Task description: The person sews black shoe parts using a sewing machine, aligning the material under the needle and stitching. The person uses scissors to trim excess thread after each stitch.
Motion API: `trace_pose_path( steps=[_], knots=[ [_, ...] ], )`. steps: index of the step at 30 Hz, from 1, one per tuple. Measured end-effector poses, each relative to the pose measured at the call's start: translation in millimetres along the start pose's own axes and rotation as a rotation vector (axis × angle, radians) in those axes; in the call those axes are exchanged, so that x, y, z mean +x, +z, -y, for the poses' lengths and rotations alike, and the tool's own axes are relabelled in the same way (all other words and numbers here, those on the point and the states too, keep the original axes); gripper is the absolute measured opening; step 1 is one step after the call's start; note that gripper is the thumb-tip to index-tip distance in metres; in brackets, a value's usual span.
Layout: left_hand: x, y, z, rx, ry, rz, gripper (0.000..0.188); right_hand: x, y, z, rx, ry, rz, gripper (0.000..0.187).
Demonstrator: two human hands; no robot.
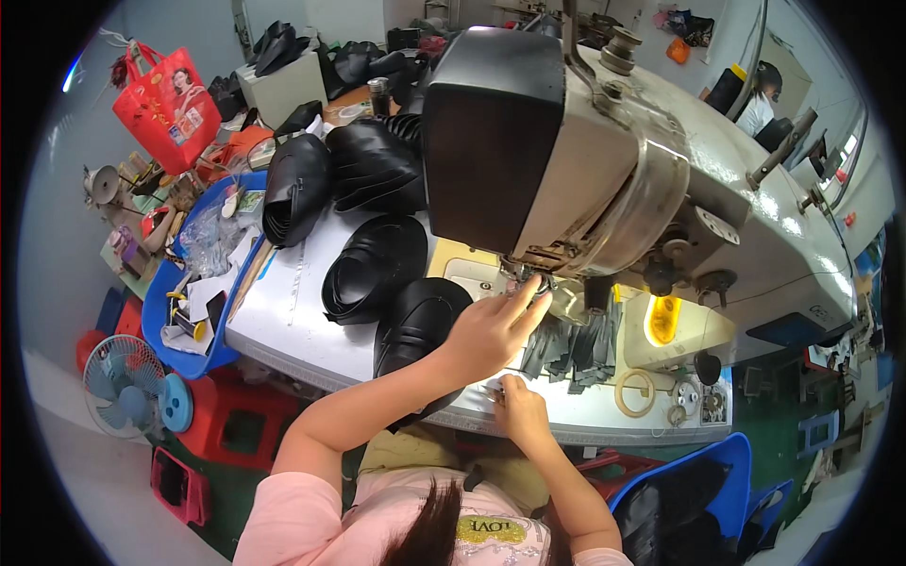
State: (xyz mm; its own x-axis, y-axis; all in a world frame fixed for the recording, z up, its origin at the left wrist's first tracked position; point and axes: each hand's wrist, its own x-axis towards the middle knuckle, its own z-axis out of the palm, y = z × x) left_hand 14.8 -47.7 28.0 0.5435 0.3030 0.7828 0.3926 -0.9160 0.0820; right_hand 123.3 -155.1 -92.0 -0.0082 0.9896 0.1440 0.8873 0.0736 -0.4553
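The sewing machine (708, 160) stands on a white table (293, 325). My left hand (498, 332) is at the machine's needle area, fingers extended and slightly parted; whether they pinch anything, I cannot tell. My right hand (522, 411), on my side of the machine, is curled near the table edge; something small shows at its fingertips, too indistinct to identify. Dark strips (576, 354) lie bunched beneath the machine's arm, just beside my left fingers. Left of the machine sit rolled black pieces (377, 269), then a cluttered blue tray (203, 363); farther left, a fan (125, 387). Below the machine, rightward, a blue bin (742, 476) holds black material.
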Motion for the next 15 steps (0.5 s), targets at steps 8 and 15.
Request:
trace_pose_path(
  steps=[8, 15],
  knots=[
    [-75, -60, 47, -0.088, -0.181, 0.235, 0.028, 58, -93, 11, 0.264, -0.302, -0.539, 0.026],
    [-107, -68, 51, -0.142, -0.351, 0.157, 0.023, 105, -88, -11, 0.407, -0.206, -0.585, 0.022]
  ],
)
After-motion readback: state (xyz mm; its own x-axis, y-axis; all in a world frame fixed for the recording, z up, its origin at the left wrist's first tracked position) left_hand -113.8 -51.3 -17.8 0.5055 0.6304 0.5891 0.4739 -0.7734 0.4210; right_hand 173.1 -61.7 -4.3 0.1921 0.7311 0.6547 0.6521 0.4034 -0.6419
